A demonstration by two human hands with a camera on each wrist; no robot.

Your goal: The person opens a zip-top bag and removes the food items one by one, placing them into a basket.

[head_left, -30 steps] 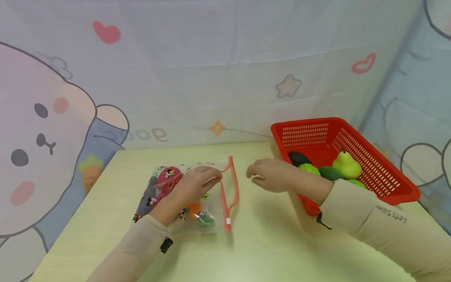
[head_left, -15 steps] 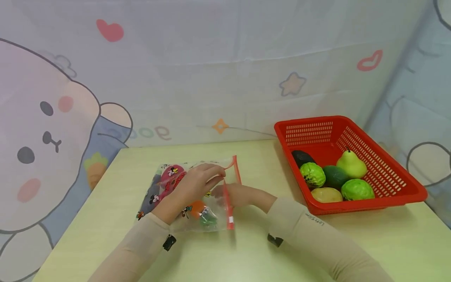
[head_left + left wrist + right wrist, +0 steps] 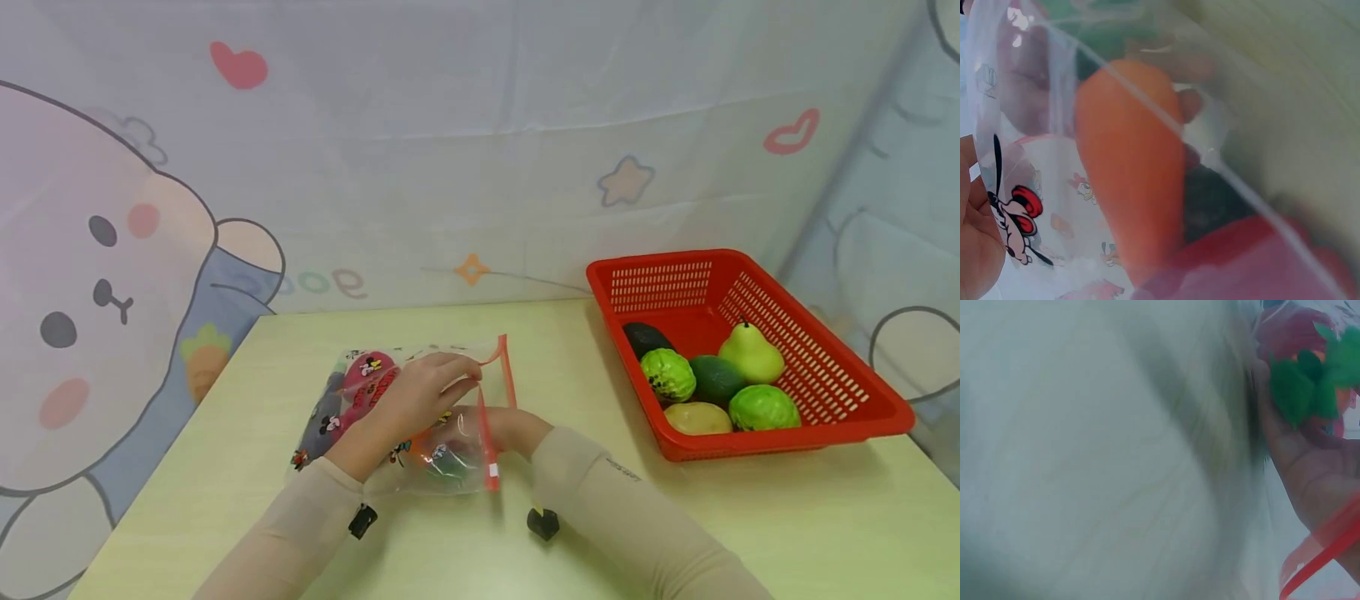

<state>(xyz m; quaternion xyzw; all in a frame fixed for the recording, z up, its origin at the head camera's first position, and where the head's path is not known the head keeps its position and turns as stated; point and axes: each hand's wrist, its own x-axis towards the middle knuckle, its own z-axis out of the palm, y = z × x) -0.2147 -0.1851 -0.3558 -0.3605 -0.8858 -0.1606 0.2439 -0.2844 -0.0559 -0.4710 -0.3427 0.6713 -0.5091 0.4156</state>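
Note:
A clear zip bag (image 3: 465, 481) with cartoon prints and a red zip edge lies on the table, its mouth facing right. My left hand (image 3: 429, 393) pinches the bag's upper layer near the opening. Reaching in through the mouth, my right hand (image 3: 512, 427) grips a toy carrot (image 3: 1132, 150); its fingertips show beside the orange body in the left wrist view. Green leaves (image 3: 1310, 387) of the carrot rise by the palm in the right wrist view. Also in the bag are a pink-red rounded thing (image 3: 367, 368) and a dark purplish one (image 3: 324, 417), partly covered by prints.
To the right stands a red basket (image 3: 847, 375) holding a pear (image 3: 752, 354), a dark green avocado-like fruit (image 3: 716, 380), two bumpy green fruits, a yellowish oval one (image 3: 697, 418) and a blackish one (image 3: 647, 339). A printed cloth (image 3: 420, 167) hangs behind the table.
My right hand has moved left from beside the basket into the bag's mouth and now grips the carrot. My left hand keeps its pinch on the bag. The view has shifted slightly.

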